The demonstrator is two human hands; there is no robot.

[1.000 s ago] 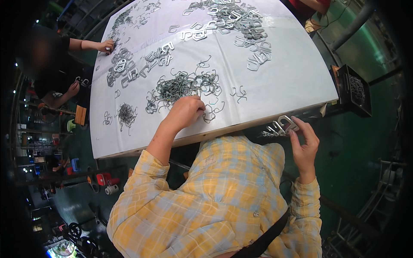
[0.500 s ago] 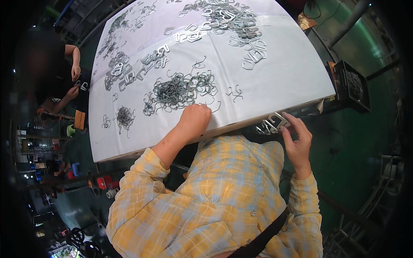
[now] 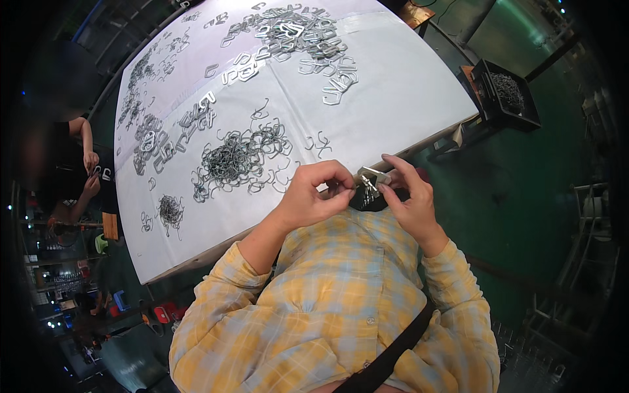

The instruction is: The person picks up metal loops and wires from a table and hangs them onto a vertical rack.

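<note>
At the table's near edge, my right hand (image 3: pixel 414 200) grips a silver U-shaped metal bracket (image 3: pixel 375 175) between thumb and fingers. Several more small shiny metal pieces (image 3: pixel 368 191) hang below it. Close beside these, my left hand (image 3: pixel 318 195) is closed in a pinch, its fingertips nearly meeting the metal parts. Whatever it pinches is too small and hidden to make out. Left of that hand, a tangled heap of bent wire hooks (image 3: pixel 232 160) lies on the white table (image 3: pixel 386 92).
Flat metal U-shaped brackets (image 3: pixel 298 33) lie heaped at the far side. A smaller wire pile (image 3: pixel 171 211) sits at the left. A black crate of metal parts (image 3: pixel 508 92) stands beyond the right corner. Across the left edge, another person's hands (image 3: pixel 92 171) handle similar pieces.
My left hand has lifted off the table by the wire heap and come to the right. My right hand has brought the bracket inward, so both hands now meet at the table's edge.
</note>
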